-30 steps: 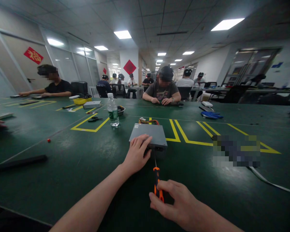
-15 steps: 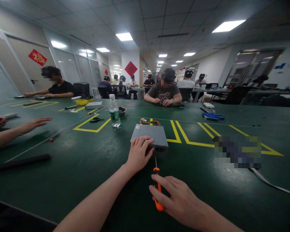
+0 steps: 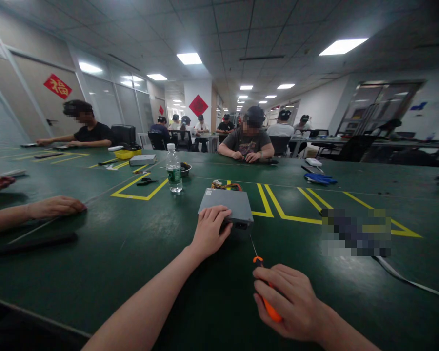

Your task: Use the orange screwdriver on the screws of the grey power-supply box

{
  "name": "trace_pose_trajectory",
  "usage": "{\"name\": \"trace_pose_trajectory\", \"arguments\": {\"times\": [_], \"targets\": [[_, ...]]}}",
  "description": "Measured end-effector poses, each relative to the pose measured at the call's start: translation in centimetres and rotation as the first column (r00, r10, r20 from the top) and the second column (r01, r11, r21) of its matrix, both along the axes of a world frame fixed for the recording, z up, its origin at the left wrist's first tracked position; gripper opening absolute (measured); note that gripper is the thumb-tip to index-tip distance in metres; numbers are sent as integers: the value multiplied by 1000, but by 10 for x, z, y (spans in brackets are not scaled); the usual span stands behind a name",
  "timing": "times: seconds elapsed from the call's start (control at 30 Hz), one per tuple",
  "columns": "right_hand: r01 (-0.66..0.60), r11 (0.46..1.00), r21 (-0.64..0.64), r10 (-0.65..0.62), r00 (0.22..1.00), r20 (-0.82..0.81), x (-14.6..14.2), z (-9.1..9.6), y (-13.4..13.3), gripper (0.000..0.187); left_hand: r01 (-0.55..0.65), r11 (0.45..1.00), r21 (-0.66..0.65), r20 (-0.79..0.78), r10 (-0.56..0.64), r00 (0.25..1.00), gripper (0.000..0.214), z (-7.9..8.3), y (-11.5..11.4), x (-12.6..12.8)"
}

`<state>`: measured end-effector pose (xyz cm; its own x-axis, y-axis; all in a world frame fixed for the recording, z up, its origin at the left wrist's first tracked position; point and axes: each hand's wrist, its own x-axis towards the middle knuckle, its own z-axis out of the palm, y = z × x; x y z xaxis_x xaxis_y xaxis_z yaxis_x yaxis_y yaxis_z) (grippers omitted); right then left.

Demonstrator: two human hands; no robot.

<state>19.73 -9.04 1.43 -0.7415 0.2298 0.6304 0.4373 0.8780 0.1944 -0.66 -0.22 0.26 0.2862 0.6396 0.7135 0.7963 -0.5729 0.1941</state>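
Note:
A grey metal box with coloured wires at its far end lies on the green table. My left hand rests on the box's near left corner, fingers curled over its edge. My right hand is closed round the orange handle of a screwdriver. Its thin shaft points up and left toward the box's near face, the tip a short way off it.
A water bottle stands left of the box, with scissors and a small bowl nearby. Another person's hand lies on the table at left, above a black bar. Blue gloves lie at right. A white cable runs right. People sit across.
My right hand has shifted right with the screwdriver and drawn its tip away from the box. The person's hand at left has reached in and come down flat on the table.

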Motion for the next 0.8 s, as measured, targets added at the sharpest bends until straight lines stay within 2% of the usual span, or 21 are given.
{"name": "trace_pose_trajectory", "arguments": {"times": [0.17,0.37,0.57,0.7,0.8], "targets": [[-34,997,-65,29,996,-83,4,-1,2,23,20,1000,-4,-22,-20,1000,32,1,-1,-2],[-28,995,-92,23,998,-54,7,-3,5,26,26,999,-19,-37,-27,999,33,1,-3,-3],[-13,1000,12,14,1000,-13,4,-1,6,19,46,999,-10,5,-46,999,32,1,-5,-3],[4,999,31,-5,1000,12,5,0,7,17,49,997,55,48,-52,997,28,3,-9,-3],[26,999,24,-26,1000,16,7,-1,6,17,41,994,105,60,-48,997,17,5,-13,-3]]}}
